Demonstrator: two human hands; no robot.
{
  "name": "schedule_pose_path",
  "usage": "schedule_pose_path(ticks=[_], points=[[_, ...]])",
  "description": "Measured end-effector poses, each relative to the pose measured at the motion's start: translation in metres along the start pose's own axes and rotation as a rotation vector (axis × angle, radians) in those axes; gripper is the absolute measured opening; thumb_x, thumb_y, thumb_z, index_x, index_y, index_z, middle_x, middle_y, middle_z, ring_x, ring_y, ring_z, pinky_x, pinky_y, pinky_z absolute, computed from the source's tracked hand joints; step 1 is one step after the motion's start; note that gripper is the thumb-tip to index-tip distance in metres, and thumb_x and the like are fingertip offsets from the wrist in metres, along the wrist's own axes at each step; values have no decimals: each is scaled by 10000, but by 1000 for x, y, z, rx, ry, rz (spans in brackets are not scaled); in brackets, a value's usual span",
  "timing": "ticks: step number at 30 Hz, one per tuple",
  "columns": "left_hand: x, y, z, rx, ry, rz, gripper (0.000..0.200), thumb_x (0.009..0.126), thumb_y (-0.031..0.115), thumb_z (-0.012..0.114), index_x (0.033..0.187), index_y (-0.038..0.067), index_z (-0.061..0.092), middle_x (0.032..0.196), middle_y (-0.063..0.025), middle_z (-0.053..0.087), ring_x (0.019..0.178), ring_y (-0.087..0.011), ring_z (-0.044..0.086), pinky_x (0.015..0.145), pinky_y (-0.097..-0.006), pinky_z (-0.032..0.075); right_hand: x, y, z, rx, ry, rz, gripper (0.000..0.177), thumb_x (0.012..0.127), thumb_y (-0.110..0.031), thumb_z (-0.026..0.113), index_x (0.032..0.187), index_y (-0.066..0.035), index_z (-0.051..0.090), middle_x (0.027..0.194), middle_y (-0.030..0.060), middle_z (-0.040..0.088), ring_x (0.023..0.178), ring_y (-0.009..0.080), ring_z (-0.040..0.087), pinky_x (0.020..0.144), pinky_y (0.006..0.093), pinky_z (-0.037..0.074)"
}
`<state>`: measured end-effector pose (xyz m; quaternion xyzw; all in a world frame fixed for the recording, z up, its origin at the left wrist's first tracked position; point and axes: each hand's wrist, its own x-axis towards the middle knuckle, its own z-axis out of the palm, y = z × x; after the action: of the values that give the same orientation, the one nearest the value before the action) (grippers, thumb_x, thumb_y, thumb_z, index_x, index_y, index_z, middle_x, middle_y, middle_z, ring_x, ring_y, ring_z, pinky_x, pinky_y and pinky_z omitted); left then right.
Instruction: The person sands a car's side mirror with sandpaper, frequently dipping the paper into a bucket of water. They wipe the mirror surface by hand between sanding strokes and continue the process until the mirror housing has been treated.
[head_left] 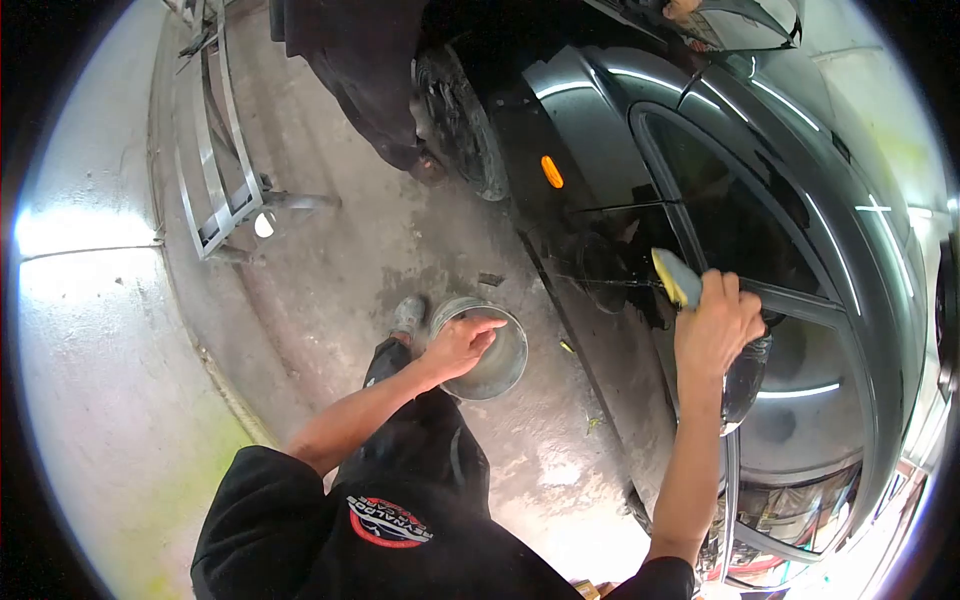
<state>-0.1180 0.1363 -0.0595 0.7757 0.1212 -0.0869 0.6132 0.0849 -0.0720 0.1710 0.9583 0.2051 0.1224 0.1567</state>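
My right hand (715, 325) grips a yellow and grey sponge (677, 278) between fingers and thumb, at the side of a black car (590, 130) near the lower edge of its door window. A dark side mirror (745, 385) is close beside the wrist. Over a round bucket (510, 375) on the floor, my left hand (462, 347) hangs with the index finger stretched out and the other fingers loosely curled. Nothing shows in it. Cloudy greyish liquid appears inside the bucket, and the hand hides part of its rim.
Another person in dark clothes (355, 70) is by the car's wheel (465, 125). A further hand (682, 9) shows at the top edge. A metal frame (215, 190) stands along the left wall. The concrete floor (340, 260) has wet patches near the bucket.
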Motion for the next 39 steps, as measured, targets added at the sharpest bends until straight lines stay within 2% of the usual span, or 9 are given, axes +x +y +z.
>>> schedule_pose_path(ticks=[6,12,16,20,22,27,31,34,39], points=[[-1,1,-6,-25,33,22,302,987,89,626,1279,95,702,943,-196,731,736,-282,703,701,-391,541,-80,9,-15,-5,-35,92,445,613,-54,833,1021,-129,672,1090,45,601,1075,320,541,896,519,381],[6,32,3,-62,-86,-14,307,1033,132,612,1330,91,681,1070,-163,757,912,-212,736,835,-351,581,-2,-6,8,5,7,-5,295,675,-27,754,935,-103,637,1030,62,603,1020,330,554,887,506,382],[4,21,1,-73,-88,-30,306,1040,147,604,1332,90,677,1062,-154,757,932,-218,739,860,-354,583,-67,5,-10,22,3,37,384,639,-37,783,1000,-95,669,1051,54,611,1028,315,545,891,512,378],[5,21,7,-37,-81,9,300,1033,137,615,1320,87,687,995,-147,753,836,-184,710,779,-341,564,-32,0,-10,5,36,25,411,625,-26,802,1008,-96,670,1055,53,614,1032,316,546,887,508,384],[8,48,4,-3,-148,-18,297,1026,128,622,1311,84,694,963,-144,749,783,-171,689,734,-334,549,3,-3,-2,-16,13,8,314,682,-38,762,968,-92,644,1045,64,612,1042,325,559,877,484,391],[9,36,9,-81,-81,92,298,1016,116,631,1304,82,699,949,-150,749,738,-163,670,696,-328,531,-62,14,-10,43,0,85,392,632,-63,799,992,-123,655,1078,51,587,1061,317,550,875,532,365],[11,40,12,-128,-54,99,304,1002,76,612,1297,69,687,815,-176,669,637,-205,615,638,-360,497,-34,2,-11,7,0,56,443,606,-63,838,1005,-125,656,1092,48,598,1061,326,552,878,523,380],[15,51,21,-189,-56,161,311,998,65,609,1299,67,687,830,-175,664,632,-196,591,634,-353,490,-2,-2,8,-2,9,-24,439,617,-56,831,1017,-117,662,1082,41,602,1048,331,549,877,526,378],[13,66,10,-156,-165,67,321,1039,131,597,1345,60,666,976,-153,756,761,-172,676,715,-329,535,-71,7,-14,17,16,46,417,598,-33,811,990,-120,696,1027,41,590,1010,329,538,871,515,358]])
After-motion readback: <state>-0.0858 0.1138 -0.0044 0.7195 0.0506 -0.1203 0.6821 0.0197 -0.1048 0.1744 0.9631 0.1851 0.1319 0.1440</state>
